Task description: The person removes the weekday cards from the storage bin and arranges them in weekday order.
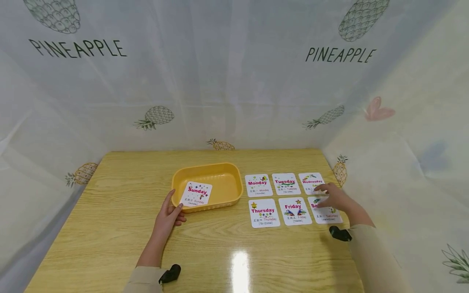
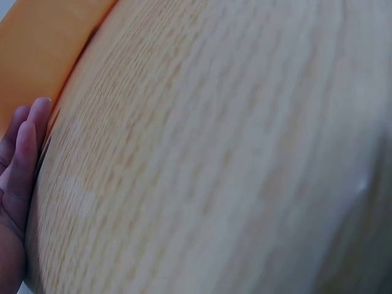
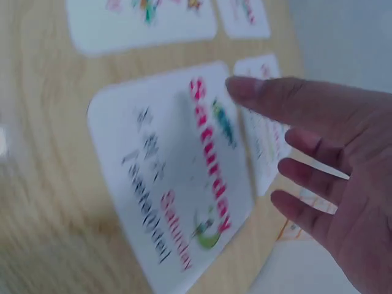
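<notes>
Head view is showing my right hand (image 1: 335, 198) hovering, fingers spread and holding nothing, over the Saturday card (image 1: 326, 211) at right of centre, while my left hand (image 1: 168, 215) is resting open against the yellow tray (image 1: 223, 191). I'm judging it best to slide 1 white, pink-lettered card without disturbing Friday (image 1: 294, 211).

"PINEAPPLE" on curtain (image 1: 234, 81), "Sunday" card (image 1: 197, 193), "Monday" card (image 1: 258, 185), "Friday" card (image 1: 294, 211)
</notes>
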A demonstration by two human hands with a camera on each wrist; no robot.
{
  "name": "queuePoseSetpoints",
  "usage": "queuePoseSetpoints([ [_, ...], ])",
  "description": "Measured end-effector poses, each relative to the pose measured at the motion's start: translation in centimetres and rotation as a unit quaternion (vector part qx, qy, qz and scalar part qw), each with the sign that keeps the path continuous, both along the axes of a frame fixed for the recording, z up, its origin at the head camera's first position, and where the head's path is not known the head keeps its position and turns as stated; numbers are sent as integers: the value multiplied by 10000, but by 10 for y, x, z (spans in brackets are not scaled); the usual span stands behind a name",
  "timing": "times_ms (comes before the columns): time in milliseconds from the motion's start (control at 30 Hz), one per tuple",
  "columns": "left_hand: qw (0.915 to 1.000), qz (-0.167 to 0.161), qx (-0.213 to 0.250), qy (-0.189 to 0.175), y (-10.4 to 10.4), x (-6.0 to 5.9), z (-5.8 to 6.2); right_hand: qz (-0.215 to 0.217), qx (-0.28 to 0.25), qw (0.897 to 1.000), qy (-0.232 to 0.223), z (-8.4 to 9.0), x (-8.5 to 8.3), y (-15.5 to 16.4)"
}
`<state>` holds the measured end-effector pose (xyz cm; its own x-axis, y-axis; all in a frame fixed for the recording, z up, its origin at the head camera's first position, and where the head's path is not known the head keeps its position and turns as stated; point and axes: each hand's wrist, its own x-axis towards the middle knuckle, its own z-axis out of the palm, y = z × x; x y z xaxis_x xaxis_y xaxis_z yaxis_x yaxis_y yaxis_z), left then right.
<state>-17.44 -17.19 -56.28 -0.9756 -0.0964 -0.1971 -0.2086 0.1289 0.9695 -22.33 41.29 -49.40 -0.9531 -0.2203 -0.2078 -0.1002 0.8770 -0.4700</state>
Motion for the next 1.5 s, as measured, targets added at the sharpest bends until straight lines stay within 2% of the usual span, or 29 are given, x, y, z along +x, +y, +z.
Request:
queuePoseSetpoints([
  [200, 10000, 19, 1, 89, 0, 1, 3, 74, -754, 9971, 44, 18, -4, -30],
  [333, 9999, 24, -5, 114, 1, 1, 3, 257, -1303, 9911, -33, 25, -6, -50],
  [533, 10000, 14, 8, 56, 0, 1, 3, 528, -1812, 9820, 14, 32, -12, -79],
  [800, 10000, -32, 13, 58, 0, 1, 6, 841, -2113, 9737, -137, 38, -21, -119],
  [1000, 10000, 23, 5, 73, 1, 1, 4, 1197, -2387, 9636, -140, 46, -31, -156],
  [1200, 10000, 54, 18, 29, 0, 2, 0, 1472, -2660, 9520, -362, 52, -37, -192],
  [1500, 10000, 81, 10, 20, -2, 0, -1, 1740, -2801, 9426, -526, 47, -43, -247],
])
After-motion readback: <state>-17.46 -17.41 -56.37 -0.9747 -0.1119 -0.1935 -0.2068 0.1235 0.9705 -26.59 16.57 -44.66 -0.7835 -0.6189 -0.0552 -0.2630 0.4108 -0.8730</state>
